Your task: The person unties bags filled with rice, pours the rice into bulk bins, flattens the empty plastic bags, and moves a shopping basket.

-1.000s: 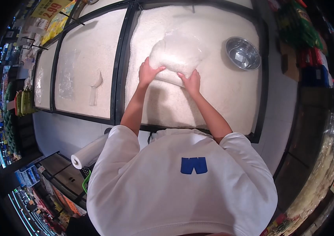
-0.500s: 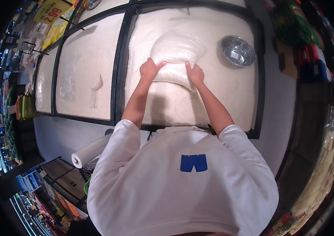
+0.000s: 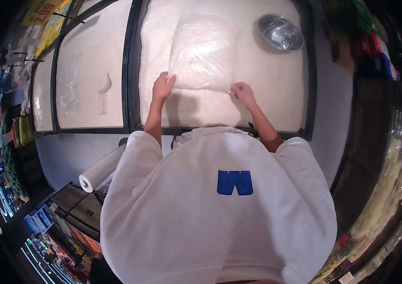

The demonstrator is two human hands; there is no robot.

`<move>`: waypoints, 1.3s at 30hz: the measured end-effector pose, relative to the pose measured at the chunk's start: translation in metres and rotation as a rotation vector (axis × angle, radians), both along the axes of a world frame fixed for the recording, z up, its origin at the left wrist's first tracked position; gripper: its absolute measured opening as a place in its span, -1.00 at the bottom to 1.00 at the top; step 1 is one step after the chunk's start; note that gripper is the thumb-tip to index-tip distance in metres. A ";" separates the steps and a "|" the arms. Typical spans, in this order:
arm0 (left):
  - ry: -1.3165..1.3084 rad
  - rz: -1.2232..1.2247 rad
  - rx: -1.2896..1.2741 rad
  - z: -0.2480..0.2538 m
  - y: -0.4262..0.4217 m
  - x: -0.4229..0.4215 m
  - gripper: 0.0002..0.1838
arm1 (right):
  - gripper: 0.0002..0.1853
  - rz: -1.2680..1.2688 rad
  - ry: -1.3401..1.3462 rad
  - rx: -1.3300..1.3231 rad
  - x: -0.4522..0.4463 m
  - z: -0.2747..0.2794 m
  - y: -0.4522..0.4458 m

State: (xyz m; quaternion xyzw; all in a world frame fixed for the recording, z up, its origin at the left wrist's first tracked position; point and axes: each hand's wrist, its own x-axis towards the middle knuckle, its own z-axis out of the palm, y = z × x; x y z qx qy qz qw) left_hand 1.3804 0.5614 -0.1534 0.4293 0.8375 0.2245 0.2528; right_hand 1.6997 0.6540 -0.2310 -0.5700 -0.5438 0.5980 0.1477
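A clear plastic bag filled with white grains that look like rice lies flat on the loose white grain in a black-framed bin. Its near edge faces me. At the bag's near left corner is my left hand, thumb and fingers apart, touching or just beside the plastic. My right hand is closed in a pinch on the near right corner of the bag. Further right, a round metal bowl rests on the grain.
A neighbouring grain bin on the left holds a scoop and some clear plastic. Below it is a white plastic roll. Packaged goods on shelves line the right side, and a yellow price sign stands at upper left.
The bag was bunched and gripped in both hands; now it lies spread flat. My left hand has loosened its grip, and both hands are lower against the bag. The view has shifted slightly.
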 end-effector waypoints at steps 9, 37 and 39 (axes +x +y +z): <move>0.042 -0.006 0.131 -0.024 -0.048 -0.013 -0.69 | -0.75 0.109 -0.199 0.262 0.021 -0.021 -0.024; 0.066 0.180 -0.134 -0.023 -0.034 -0.005 -0.71 | -0.81 0.161 -0.552 0.368 0.012 -0.003 -0.025; 0.070 0.190 -0.140 -0.020 -0.034 -0.004 -0.70 | -0.82 0.223 -0.525 0.420 0.010 -0.002 -0.022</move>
